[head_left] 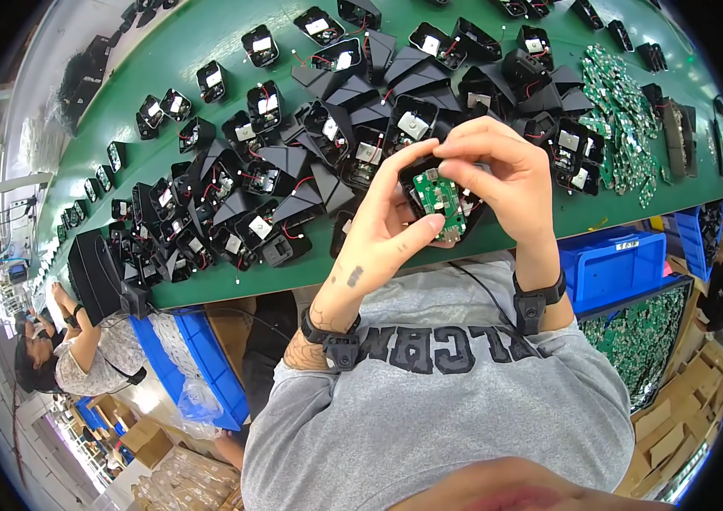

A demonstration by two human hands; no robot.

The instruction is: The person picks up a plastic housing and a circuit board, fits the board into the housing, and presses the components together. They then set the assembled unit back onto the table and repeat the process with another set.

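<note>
At the table's near edge my left hand [387,226] is closed round a black plastic housing [415,175], which is mostly hidden. Its thumb presses on the lower part of a green circuit board [440,203] lying over the housing. My right hand [510,175] has its thumb and fingers pinched at the board's top edge, next to a small metal connector. Whether a wire runs between those fingertips is hidden. Just beyond my hands lie many open black housings [412,126] with white parts and red wires inside.
A heap of green circuit boards [621,119] lies on the green table [310,285] at the right. Blue bins [613,266] stand below the near edge, right of me. Another person [80,353] sits at the left. Cardboard pieces [676,426] lie at the lower right.
</note>
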